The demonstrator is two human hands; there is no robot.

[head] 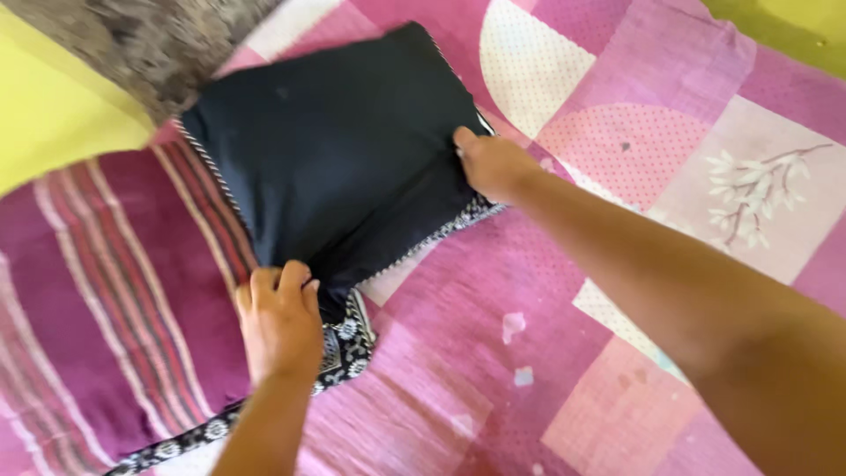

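The left hand is curling its fingers over the near corner of a dark pillow, gripping the fabric there; just beside the knuckles, on the wrist side, a black-and-white patterned trim is poking out from under the corner, and a strip of the same pattern is trailing away along the forearm toward the lower edge of the view. The right hand is clamping the pillow's opposite edge, thumb on top and fingers tucked underneath (the fingertips themselves are hidden by the cloth); the same patterned border is showing just below this hand. Between the two hands the pillow is lying flat and slightly puffed, its thin striped piping running along the edges. To the outer side of the left hand a maroon striped cloth is lying under the pillow's far corner; beyond it a yellow wall and a blurred grey-brown mass are showing. Under and beyond the right arm a pink patchwork bedspread is spreading out, one pale patch bearing a white branch motif.
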